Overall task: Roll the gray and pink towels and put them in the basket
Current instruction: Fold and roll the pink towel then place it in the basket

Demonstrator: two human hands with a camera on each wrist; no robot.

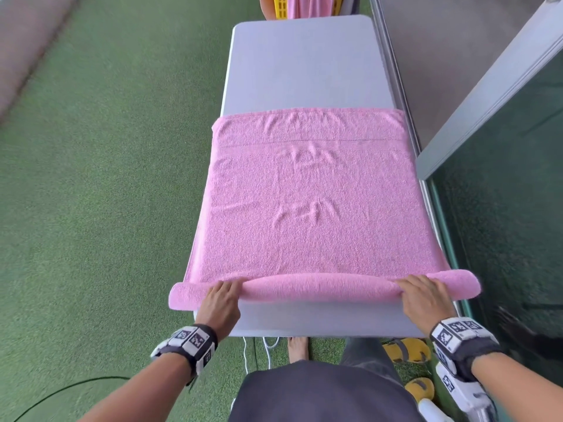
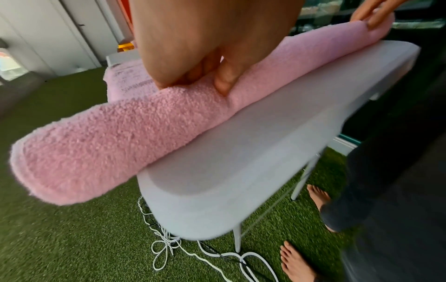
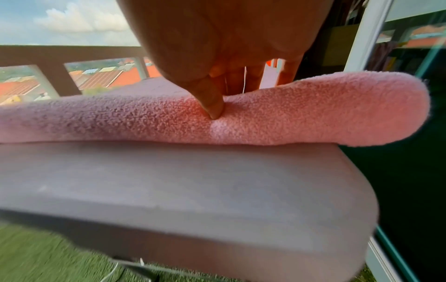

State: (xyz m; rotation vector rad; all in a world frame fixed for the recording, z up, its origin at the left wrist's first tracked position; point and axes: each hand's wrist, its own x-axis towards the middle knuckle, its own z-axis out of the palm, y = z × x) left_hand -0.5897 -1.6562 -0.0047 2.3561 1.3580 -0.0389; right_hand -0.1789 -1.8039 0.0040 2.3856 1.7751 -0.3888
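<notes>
A pink towel (image 1: 310, 208) lies spread on the grey table (image 1: 304, 65), and its near edge is rolled into a thin roll (image 1: 320, 286) whose ends overhang both table sides. My left hand (image 1: 221, 295) grips the roll near its left end, fingers over the top and thumb (image 2: 224, 82) on the near side of the roll (image 2: 108, 143). Near the right end my right hand (image 1: 422, 292) grips it the same way, thumb (image 3: 212, 103) pressed into the roll (image 3: 313, 114). No gray towel is in view. A yellow basket (image 1: 281, 6) shows past the table's far end.
Green turf (image 1: 106, 178) covers the floor on the left. A glass sliding door and its frame (image 1: 487, 117) run close along the table's right side. White cables (image 2: 217, 253) lie under the table by my bare feet, and yellow slippers (image 1: 408, 350) sit at the right.
</notes>
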